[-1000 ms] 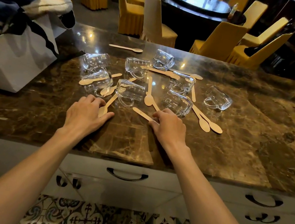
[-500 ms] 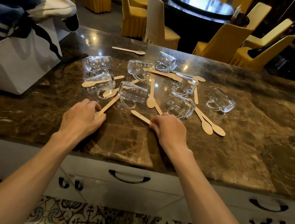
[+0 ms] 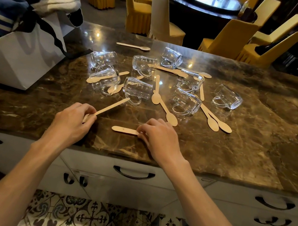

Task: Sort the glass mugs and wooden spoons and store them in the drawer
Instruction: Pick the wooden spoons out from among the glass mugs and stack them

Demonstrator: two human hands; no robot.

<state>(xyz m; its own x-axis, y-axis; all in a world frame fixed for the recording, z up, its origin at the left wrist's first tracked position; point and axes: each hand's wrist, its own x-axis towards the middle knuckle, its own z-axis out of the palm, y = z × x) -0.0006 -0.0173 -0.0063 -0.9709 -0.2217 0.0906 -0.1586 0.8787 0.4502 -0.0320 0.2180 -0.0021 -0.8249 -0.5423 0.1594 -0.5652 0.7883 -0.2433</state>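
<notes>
- Head view: the left hand (image 3: 72,122) pinches a wooden spoon (image 3: 112,106) by its bowl end, handle slanting up toward the mugs.
- The right hand (image 3: 159,137) has its fingertips closed on a second spoon (image 3: 124,130) lying flat near the marble counter's (image 3: 256,150) front edge.
- Glass mugs (image 3: 137,91) lie on their sides mid-counter among loose spoons.
- The drawer (image 3: 134,173) below is closed.

Seven clear glass mugs (image 3: 137,89) lying tipped on their sides mid-counter, pale wooden spoons (image 3: 165,106) scattered flat among them, one spoon (image 3: 112,105) angled up off the surface, another spoon (image 3: 124,130) flat near the front edge
</notes>
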